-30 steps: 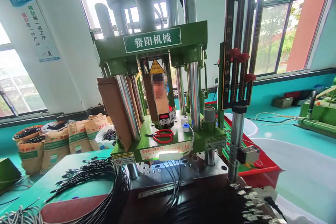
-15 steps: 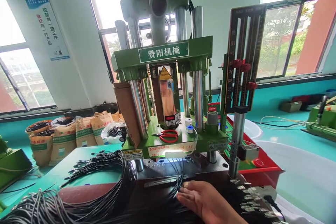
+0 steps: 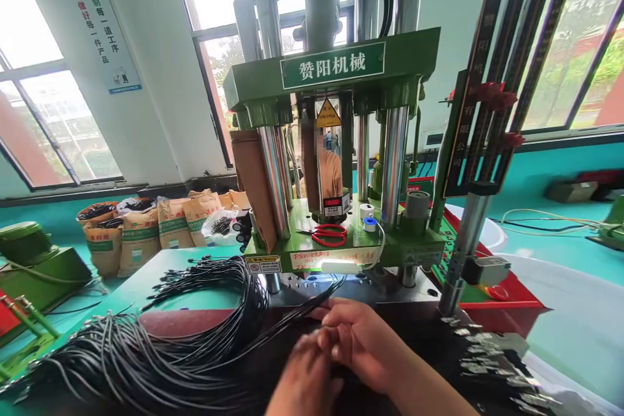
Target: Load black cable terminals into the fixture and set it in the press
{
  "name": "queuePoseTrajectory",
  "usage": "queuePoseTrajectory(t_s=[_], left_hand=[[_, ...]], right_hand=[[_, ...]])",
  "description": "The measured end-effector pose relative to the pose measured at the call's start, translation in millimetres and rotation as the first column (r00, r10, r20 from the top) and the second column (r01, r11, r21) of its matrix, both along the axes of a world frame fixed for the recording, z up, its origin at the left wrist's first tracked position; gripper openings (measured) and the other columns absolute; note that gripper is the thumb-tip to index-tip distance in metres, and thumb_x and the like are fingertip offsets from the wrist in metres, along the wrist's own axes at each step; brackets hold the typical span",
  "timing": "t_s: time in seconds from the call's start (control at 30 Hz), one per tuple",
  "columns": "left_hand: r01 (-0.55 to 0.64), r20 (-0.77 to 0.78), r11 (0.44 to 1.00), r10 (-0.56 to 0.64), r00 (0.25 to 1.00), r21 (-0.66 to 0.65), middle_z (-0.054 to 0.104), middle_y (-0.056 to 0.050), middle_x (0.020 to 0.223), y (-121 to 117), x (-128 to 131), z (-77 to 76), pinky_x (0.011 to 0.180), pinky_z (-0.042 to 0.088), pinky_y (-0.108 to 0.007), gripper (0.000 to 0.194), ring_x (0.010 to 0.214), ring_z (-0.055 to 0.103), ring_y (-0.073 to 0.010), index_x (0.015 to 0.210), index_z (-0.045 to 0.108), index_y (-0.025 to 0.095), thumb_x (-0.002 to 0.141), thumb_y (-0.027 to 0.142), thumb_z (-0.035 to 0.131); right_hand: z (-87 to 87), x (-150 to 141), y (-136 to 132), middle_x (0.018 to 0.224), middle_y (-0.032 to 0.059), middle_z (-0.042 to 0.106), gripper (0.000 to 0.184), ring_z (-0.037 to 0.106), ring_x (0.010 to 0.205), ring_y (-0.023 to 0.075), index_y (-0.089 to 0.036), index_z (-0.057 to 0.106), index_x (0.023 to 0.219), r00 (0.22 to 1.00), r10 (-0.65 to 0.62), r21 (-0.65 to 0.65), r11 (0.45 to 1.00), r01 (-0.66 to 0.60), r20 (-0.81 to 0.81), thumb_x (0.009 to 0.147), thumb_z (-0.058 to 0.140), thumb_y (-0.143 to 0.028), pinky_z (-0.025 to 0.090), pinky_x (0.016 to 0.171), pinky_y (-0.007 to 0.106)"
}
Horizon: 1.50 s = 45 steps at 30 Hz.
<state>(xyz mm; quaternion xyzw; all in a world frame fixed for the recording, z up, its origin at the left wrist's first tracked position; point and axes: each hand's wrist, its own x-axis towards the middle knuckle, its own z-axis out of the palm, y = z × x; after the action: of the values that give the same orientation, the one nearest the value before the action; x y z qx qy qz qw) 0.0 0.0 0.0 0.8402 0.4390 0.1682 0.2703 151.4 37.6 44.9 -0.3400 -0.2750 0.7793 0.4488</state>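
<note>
At the bottom centre, the left hand [image 3: 303, 374] is blurred, its fingers bent in against the right hand [image 3: 358, 341]; whether they grip anything cannot be told. The right hand's fingers are partly curled, the foremost ones beside a few black cables [image 3: 292, 317]; whether they have hold of them is hidden. These cables run from under the press's lamp [image 3: 341, 267] at centre down toward the lower left, where a larger cable bundle [image 3: 121, 357] is cut off by the bottom edge. At lower right, the dark heap beside the metal connectors [image 3: 487, 354] is hard to make out.

A white tub [image 3: 580, 318] is cut off by the right edge. On the green press [image 3: 414, 55] lie red-handled scissors [image 3: 329, 234]; its top leaves the frame.

Farther back at left, open paper sacks [image 3: 139, 244] hold black pieces too small to identify, and a clear plastic bag [image 3: 219, 226] contains similar dark ones.
</note>
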Motion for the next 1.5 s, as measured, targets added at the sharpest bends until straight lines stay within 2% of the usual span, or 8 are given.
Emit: queuePoseTrajectory(t_s=[0.07, 0.13, 0.23, 0.33, 0.5, 0.83, 1.23, 1.5], left_hand=[[-0.123, -0.145, 0.992, 0.125, 0.982, 0.023, 0.043, -0.016, 0.142, 21, -27, 3.1, 0.111, 0.028, -0.051, 0.056, 0.132, 0.037, -0.0316, 0.134, 0.045, 0.015, 0.082, 0.032, 0.058], [-0.143, -0.216, 0.99, 0.137, 0.967, -0.012, 0.044, -0.012, 0.142, 30, -53, 6.4, 0.111, 0.03, -0.045, 0.069, 0.131, 0.04, -0.029, 0.136, 0.043, 0.018, 0.074, 0.038, 0.067], [-0.111, -0.2, 0.993, 0.102, 0.974, -0.037, 0.046, -0.005, 0.141, 29, -73, 13.1, 0.112, 0.029, -0.038, 0.072, 0.13, 0.041, -0.0251, 0.131, 0.049, 0.026, 0.064, 0.036, 0.076], [-0.102, -0.11, 0.994, 0.099, 0.989, -0.027, 0.056, -0.002, 0.13, 26, -72, 20.9, 0.105, 0.037, -0.032, 0.051, 0.119, 0.051, -0.0225, 0.113, 0.062, 0.027, 0.064, 0.03, 0.076], [-0.091, -0.028, 0.996, 0.091, 0.995, -0.011, 0.064, 0.002, 0.096, 31, -64, 25.1, 0.085, 0.042, -0.024, 0.023, 0.094, 0.058, -0.0156, 0.095, 0.067, 0.024, 0.072, 0.025, 0.07], [-0.051, -0.04, 0.996, 0.054, 0.998, 0.067, 0.062, 0.001, 0.088, 35, -67, 20.1, 0.079, 0.041, -0.025, 0.011, 0.086, 0.057, -0.0145, 0.09, 0.065, 0.023, 0.086, 0.025, 0.055], [-0.083, -0.012, 0.994, 0.084, 0.996, 0.076, 0.063, 0.001, 0.094, 33, -65, 16.1, 0.084, 0.042, -0.026, 0.012, 0.091, 0.057, -0.0146, 0.093, 0.062, 0.023, 0.088, 0.026, 0.052], [-0.138, -0.056, 0.987, 0.143, 0.988, 0.078, 0.063, 0.0, 0.091, 34, -59, 10.2, 0.082, 0.042, -0.029, 0.008, 0.089, 0.057, -0.017, 0.084, 0.063, 0.021, 0.085, 0.025, 0.056]], right_hand=[[-4.8, 12, 0, 0.095, 0.0055, 0.068, 0.023, 0.062, 0.058, 0.013, -0.016, 0.062, 0.091, 0.92, -0.004, 0.293, 0.948, -0.121, 0.392, 0.07, 0.053, -0.013, 0.048, 0.05, 0.024], [-15.4, 31, -3, 0.113, 0.0083, 0.064, 0.038, 0.062, 0.09, 0.0229, -0.02, 0.064, 0.111, 0.664, -0.152, 0.482, 0.804, -0.348, 0.732, 0.073, 0.061, -0.025, 0.049, 0.082, 0.036], [-36.2, 63, -9, 0.133, 0.0115, 0.051, 0.074, 0.038, 0.125, 0.0339, -0.025, 0.055, 0.129, 0.285, -0.302, 0.415, 0.685, -0.599, 0.91, 0.061, 0.078, -0.042, 0.025, 0.108, 0.046], [-51.3, 86, -12, 0.138, 0.0125, 0.046, 0.076, 0.035, 0.128, 0.0333, -0.025, 0.053, 0.131, 0.137, -0.299, 0.315, 0.7, -0.641, 0.944, 0.063, 0.077, -0.047, 0.024, 0.109, 0.044], [-45.6, 82, -14, 0.129, 0.0098, 0.051, 0.063, 0.042, 0.12, 0.0308, -0.027, 0.057, 0.127, 0.117, -0.32, 0.316, 0.689, -0.652, 0.94, 0.069, 0.074, -0.045, 0.031, 0.104, 0.039], [-36.6, 19, -12, 0.094, 0.0025, 0.062, 0.014, 0.053, 0.091, 0.0195, -0.024, 0.07, 0.093, 0.241, -0.471, 0.504, 0.582, -0.638, 0.849, 0.087, 0.059, -0.028, 0.04, 0.083, 0.03], [-47.0, 16, -1, 0.092, 0.0035, 0.063, 0.011, 0.055, 0.086, 0.0202, -0.02, 0.06, 0.084, 0.133, -0.599, 0.489, 0.483, -0.727, 0.789, 0.089, 0.05, -0.018, 0.04, 0.079, 0.032], [-42.0, 13, 0, 0.09, 0.0042, 0.061, 0.015, 0.056, 0.082, 0.0173, -0.018, 0.057, 0.088, 0.232, -0.547, 0.544, 0.522, -0.657, 0.804, 0.09, 0.043, -0.013, 0.042, 0.074, 0.026]])
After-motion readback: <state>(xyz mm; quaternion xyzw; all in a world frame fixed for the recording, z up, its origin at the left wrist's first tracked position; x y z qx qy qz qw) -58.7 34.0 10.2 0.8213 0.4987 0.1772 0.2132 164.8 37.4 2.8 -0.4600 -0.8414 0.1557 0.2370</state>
